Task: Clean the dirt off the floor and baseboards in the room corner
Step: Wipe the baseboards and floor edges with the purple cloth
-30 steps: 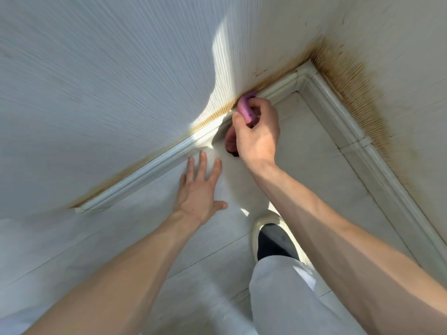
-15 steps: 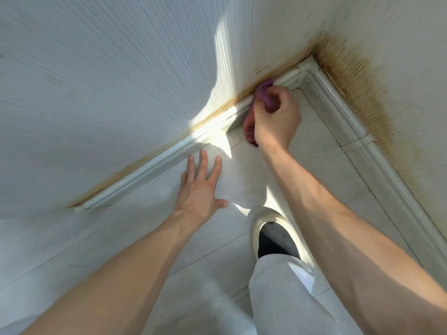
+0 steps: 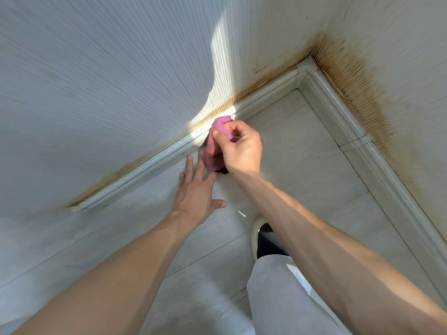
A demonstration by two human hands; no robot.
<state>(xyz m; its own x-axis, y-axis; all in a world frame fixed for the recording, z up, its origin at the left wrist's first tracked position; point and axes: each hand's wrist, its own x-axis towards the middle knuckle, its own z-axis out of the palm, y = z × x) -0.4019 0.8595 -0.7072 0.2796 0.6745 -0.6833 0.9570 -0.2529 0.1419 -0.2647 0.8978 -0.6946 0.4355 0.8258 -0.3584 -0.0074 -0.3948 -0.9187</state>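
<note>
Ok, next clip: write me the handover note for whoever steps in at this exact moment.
Right hand grips the pink cloth against the left wall's baseboard. Left hand rests flat on the floor, fingers spread.
Done: cannot tell from here how much is wiped.
Left: brown stains line both walls above the baseboards, heaviest at the corner.

Soft pink cloth [image 3: 219, 131]; glossy baseboard [image 3: 154, 163]; ribbed wall [image 3: 108, 81].
</note>
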